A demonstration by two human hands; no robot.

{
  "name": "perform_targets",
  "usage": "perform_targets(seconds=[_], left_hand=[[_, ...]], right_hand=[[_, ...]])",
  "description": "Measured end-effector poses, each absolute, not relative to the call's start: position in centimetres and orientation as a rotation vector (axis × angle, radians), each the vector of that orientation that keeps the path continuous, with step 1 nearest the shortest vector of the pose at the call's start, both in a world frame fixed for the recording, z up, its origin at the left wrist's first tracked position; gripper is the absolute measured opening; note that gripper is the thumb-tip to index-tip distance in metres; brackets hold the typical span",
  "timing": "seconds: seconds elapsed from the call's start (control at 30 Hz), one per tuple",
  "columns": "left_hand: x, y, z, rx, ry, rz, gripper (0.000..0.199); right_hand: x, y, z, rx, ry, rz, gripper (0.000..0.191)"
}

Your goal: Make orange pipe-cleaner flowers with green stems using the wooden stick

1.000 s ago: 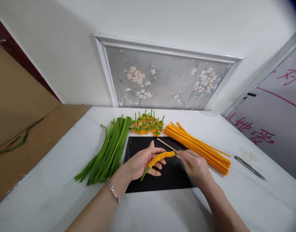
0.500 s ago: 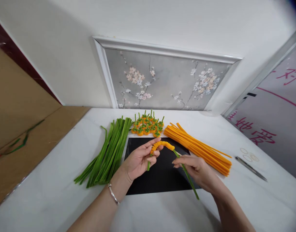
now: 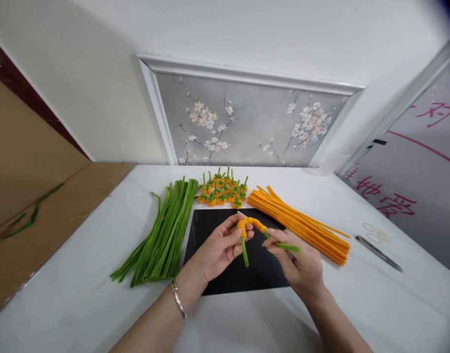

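Note:
Between my hands is a green pipe cleaner (image 3: 244, 252) with an orange pipe cleaner coil (image 3: 255, 223) wound around its middle, bent into an arch. My left hand (image 3: 225, 242) pinches the coil's left end, and a green tail hangs below the fingers. Closed around the green end at the right is my right hand (image 3: 296, 260); a blurred green tip sticks out past its fingers. A thin pale tip shows above my left fingers, too small to name. Both hands are over a black mat (image 3: 239, 279).
Green pipe cleaners (image 3: 164, 235) lie bundled at left, orange pipe cleaners (image 3: 302, 225) at right. Several small orange pieces with green stems (image 3: 225, 189) stand behind the mat. Tweezers (image 3: 379, 253) and clear rings (image 3: 375, 233) lie far right. A cardboard box (image 3: 63, 215) borders the white table's left side.
My right hand has moved in from beside the green stem and closed on it. The coil's arch has become tighter, and my left hand has shifted slightly right.

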State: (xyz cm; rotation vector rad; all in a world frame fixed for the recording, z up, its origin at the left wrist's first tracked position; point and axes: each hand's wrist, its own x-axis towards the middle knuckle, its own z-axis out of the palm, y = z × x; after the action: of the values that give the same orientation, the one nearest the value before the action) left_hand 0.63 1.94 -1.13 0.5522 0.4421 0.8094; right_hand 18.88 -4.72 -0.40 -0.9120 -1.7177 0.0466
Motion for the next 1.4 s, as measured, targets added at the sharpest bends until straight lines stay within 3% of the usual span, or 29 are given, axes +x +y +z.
perform_targets(seconds=[0.33, 0.9, 1.4], left_hand=[[1.5, 1.7, -0.9, 0.749, 0.564, 0.929, 0.030], [1.4, 2.2, -0.7, 0.653, 0.610, 1.077, 0.024], [2.0, 1.1, -0.7, 0.881, 0.597, 0.989, 0.022]], right_hand=[[18.0, -4.8, -0.3, -1.133, -1.817, 0.134, 0.014], [17.5, -4.9, -1.1, -1.193, -1.771, 0.248, 0.016], [17.5, -4.7, -1.3, -1.215, -1.777, 0.224, 0.018]])
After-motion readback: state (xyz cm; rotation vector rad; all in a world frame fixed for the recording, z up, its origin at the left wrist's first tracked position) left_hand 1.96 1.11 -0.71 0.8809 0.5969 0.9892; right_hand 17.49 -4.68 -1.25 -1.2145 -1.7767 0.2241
